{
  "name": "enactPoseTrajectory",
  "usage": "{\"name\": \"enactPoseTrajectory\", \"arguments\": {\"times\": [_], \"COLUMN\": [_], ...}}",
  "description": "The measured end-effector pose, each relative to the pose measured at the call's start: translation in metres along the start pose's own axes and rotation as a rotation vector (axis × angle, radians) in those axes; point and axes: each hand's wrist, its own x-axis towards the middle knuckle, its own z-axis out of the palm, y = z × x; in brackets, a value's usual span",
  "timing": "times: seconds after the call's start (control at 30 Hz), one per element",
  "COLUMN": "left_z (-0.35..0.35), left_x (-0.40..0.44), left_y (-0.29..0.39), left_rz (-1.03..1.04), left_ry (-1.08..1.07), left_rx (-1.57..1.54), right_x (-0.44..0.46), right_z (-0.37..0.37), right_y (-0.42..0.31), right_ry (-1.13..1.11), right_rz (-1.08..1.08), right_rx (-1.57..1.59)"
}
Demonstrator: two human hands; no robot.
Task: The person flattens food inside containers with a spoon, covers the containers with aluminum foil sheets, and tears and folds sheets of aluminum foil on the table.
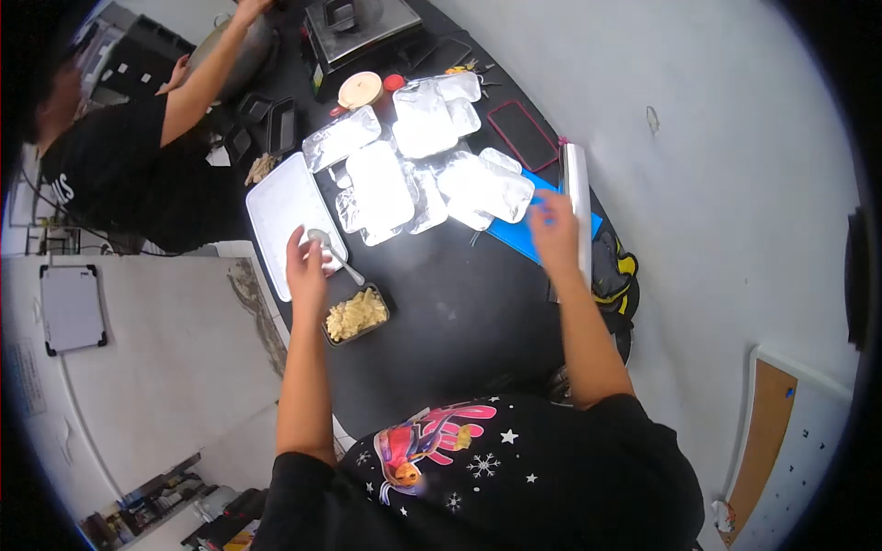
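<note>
My left hand point(308, 266) is over the right edge of a white tray point(280, 207), beside a metal spoon point(338, 257); its fingers are partly curled, and whether they grip anything is unclear. Just below it, a small black container point(356, 315) holds pale yellow chunks of food. My right hand point(555, 230) is raised near the blue folder point(514, 237), between the foil-covered containers point(423, 174) and the long roll point(577, 202). Motion blurs its fingers, so its grip cannot be made out.
At the upper left, a co-worker point(119, 156) in black reaches toward a large pot point(243, 55). A scale point(363, 32), an orange-lidded tub point(360, 89), a phone point(522, 135) and empty black containers point(282, 127) lie around the foil packs.
</note>
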Motion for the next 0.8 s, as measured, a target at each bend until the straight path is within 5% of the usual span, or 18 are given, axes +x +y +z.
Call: {"name": "enactPoseTrajectory", "arguments": {"times": [0.1, 0.2, 0.23, 0.27, 0.57, 0.8], "left_z": [-0.033, -0.048, -0.054, -0.051, -0.068, -0.075], "left_x": [-0.036, -0.079, -0.084, -0.104, -0.174, -0.196], "left_y": [-0.029, -0.040, -0.071, -0.048, -0.054, -0.071], "left_rz": [-0.007, -0.119, 0.010, -0.139, -0.287, -0.273], "left_ry": [0.079, 0.074, 0.100, 0.092, 0.028, 0.013], "left_rx": [0.060, -0.065, 0.150, 0.115, -0.103, -0.105], "right_x": [0.009, 0.015, 0.017, 0.025, 0.058, 0.051], "right_z": [-0.047, -0.044, -0.036, -0.033, -0.020, -0.040], "right_y": [0.043, 0.059, 0.087, 0.125, 0.080, 0.113], "right_ry": [0.133, -0.011, 0.056, 0.001, -0.156, -0.122], "right_rz": [0.099, 0.352, 0.232, 0.138, 0.280, 0.301], "right_rx": [-0.372, -0.230, -0.188, -0.336, -0.518, 0.017]}}
